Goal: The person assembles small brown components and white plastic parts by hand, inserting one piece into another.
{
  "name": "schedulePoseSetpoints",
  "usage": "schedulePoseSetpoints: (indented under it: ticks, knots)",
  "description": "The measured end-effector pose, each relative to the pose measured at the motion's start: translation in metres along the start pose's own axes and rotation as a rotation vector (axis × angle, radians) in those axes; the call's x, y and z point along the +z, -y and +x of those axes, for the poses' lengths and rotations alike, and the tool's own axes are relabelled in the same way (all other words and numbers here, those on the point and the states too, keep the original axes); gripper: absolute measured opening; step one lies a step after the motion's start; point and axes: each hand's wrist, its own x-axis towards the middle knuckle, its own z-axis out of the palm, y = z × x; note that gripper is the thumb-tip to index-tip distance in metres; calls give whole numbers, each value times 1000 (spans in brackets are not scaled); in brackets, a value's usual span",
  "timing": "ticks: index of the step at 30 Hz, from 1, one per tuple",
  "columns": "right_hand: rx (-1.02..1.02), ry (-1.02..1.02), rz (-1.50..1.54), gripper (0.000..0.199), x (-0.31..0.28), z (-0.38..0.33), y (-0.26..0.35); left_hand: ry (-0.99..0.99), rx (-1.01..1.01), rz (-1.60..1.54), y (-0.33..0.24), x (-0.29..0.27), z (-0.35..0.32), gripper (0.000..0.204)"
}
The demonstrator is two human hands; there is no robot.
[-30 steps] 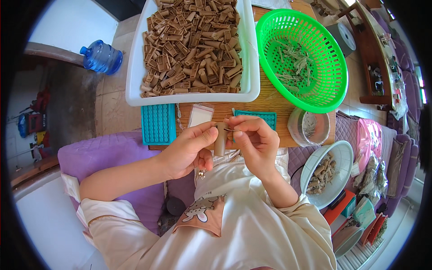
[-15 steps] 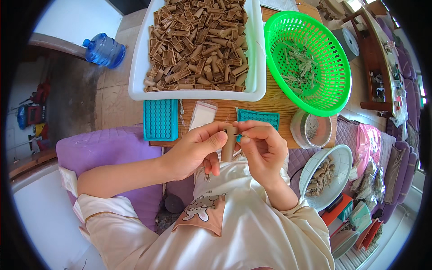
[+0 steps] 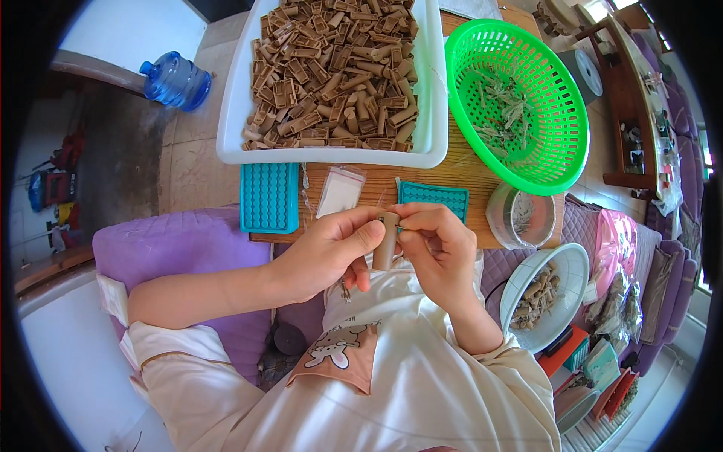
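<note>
Between the thumb and fingers of my left hand (image 3: 327,248), a brown plastic half-round casing (image 3: 385,248) is held roughly upright. A few thin metal pieces (image 3: 346,292) hang below that hand's curled fingers. My right hand (image 3: 443,256) pinches a thin dark pin or wire (image 3: 401,227) against the casing's upper right side; how far it goes in, I cannot tell. Both hands are over my lap at the table's near edge. Beyond them, many similar brown casings (image 3: 331,83) fill a white plastic bin (image 3: 434,98).
Two teal ridged trays, one at left (image 3: 269,200) and one at right (image 3: 437,196), flank a clear packet (image 3: 340,192) on the wooden table (image 3: 474,172). Right of the bin are a green basket (image 3: 556,143) and a clear jar (image 3: 497,218). A pale basin (image 3: 576,264) holds brown pieces.
My right fingers have shifted slightly left, closer to the casing, and less of the pin shows. My left hand keeps its hold, and the view has moved slightly.
</note>
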Motion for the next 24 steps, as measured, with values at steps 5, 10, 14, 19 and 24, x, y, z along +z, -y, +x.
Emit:
schedulePoseSetpoints:
  ticks: [5, 10, 14, 19, 24]
  knots:
    - [-171, -18, -124, 7, -4, -8, -9, 51, 34, 20, 2, 4, -6, 39]
    - [-144, 66, -161, 9, -1, -15, -4, 33, 10, 24, 10, 7, -11, 39]
    - [-181, 6, -164, 11, 4, -21, -9, 17, 18, 50, 9, 8, -11, 39]
    - [-89, 158, 54, 11, -9, -13, -9, 145, 10, 133, 6, 2, -3, 34]
    - [-256, 336, -89, 28, -49, -9, -18, 183, 74, 131, 23, 3, 12, 27]
